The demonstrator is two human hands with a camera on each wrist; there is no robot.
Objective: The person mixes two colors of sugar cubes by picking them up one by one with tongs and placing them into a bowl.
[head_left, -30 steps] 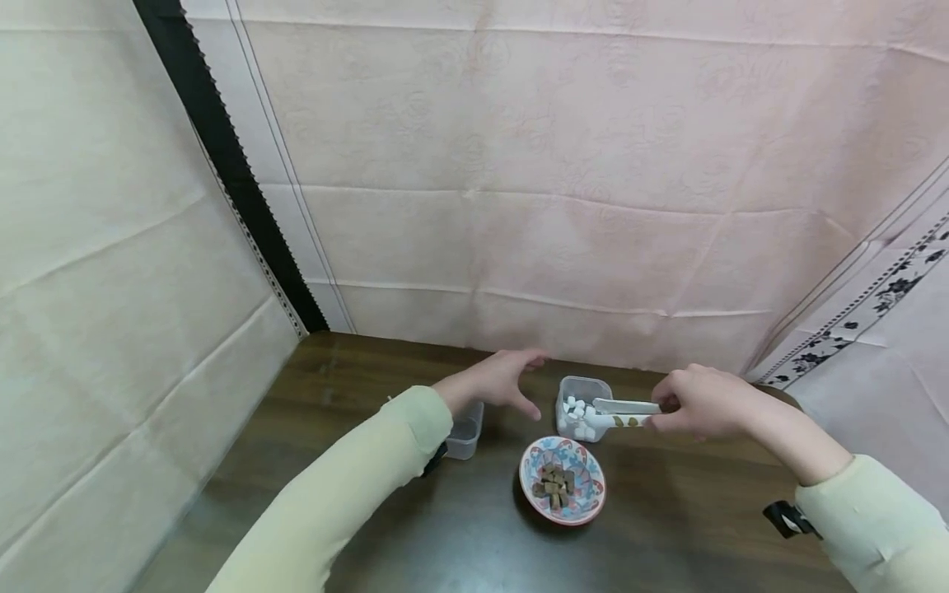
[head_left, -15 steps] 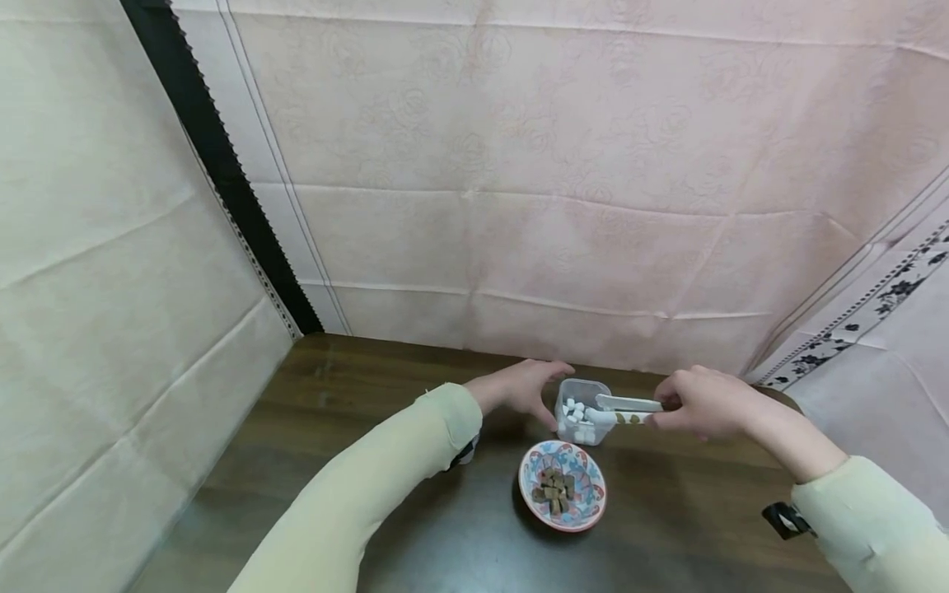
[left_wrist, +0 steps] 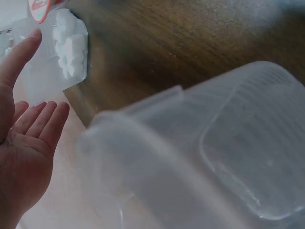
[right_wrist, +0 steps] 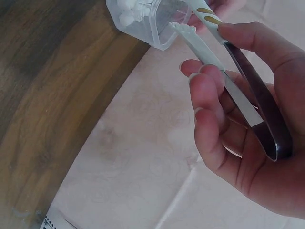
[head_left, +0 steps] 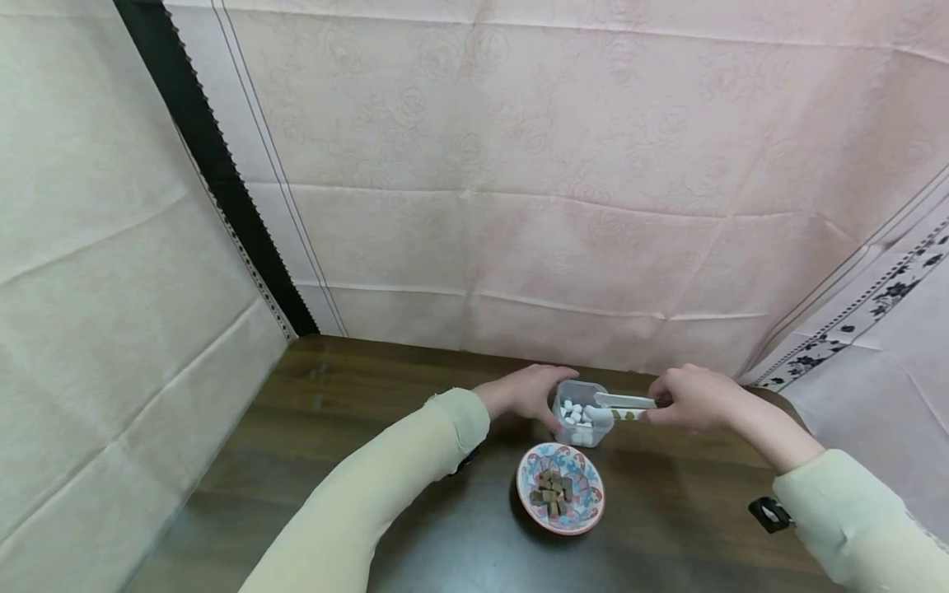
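Tongs (head_left: 626, 402) lie in the right hand (head_left: 693, 399), thumb on one arm and fingers against the other; so that grip is filled, while the two arms of the tongs stand slightly apart. Their pale, patterned ends reach over the right rim of a clear plastic box (head_left: 587, 389), which sits toward the far edge of the wooden surface (head_left: 689, 519). Inside it is a small heap of white lumps (left_wrist: 74, 47), just beyond the right hand's grip and about at the tips of the tongs; whether a tip touches any lump, I cannot tell.

The left hand (head_left: 528, 391) is at the opposite side of the box, its grip wide, fingers spread toward the far corner and thumb toward the near one. Actual contact is not clear.

The step in hand seems to be lining the tongs up over the lumps while the box is steadied. The next move would call for a firm left-hand hold and a gentle squeeze on a single lump.

Just in front of the box stands a patterned bowl (head_left: 587, 486) with brown cubes (head_left: 549, 496) in it. Another clear container (left_wrist: 257, 157) lies near the left wrist.
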